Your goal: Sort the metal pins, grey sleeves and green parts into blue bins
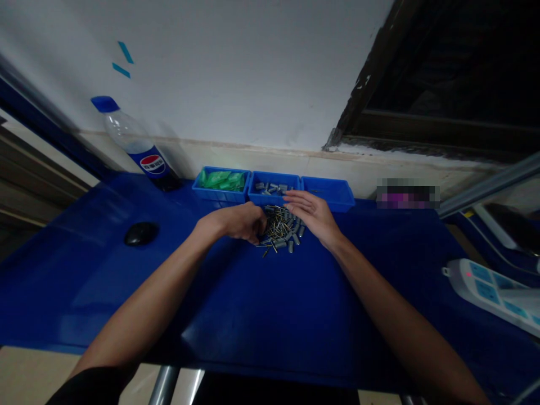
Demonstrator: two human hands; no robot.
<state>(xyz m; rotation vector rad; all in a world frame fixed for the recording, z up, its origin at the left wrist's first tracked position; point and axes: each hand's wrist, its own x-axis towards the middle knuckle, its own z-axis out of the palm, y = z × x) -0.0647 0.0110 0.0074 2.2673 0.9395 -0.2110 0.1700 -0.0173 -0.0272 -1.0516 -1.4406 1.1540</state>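
Observation:
A loose pile of thin metal pins [277, 225], some brass-coloured, lies on the blue table. Short grey cylinders [291, 246] are mixed in along its right and front edge. My left hand [244, 222] is at the pile's left side with its fingers curled down against the pins; what they grip, if anything, is hidden. Over the right and back of the pile, my right hand [314, 218] has its fingers stretched out, in front of the blue bins. The middle bin [253, 191] contains several grey cylinders. In the right bin [337, 197] a few thin pieces show faintly.
Green plastic bags fill the left bin [221, 196]. A cola bottle [141, 149] stands against the wall, with a black computer mouse [141, 233] in front of it. At the right lies a white power strip [485, 289]. A blurred-out item [408, 194] sits by the wall.

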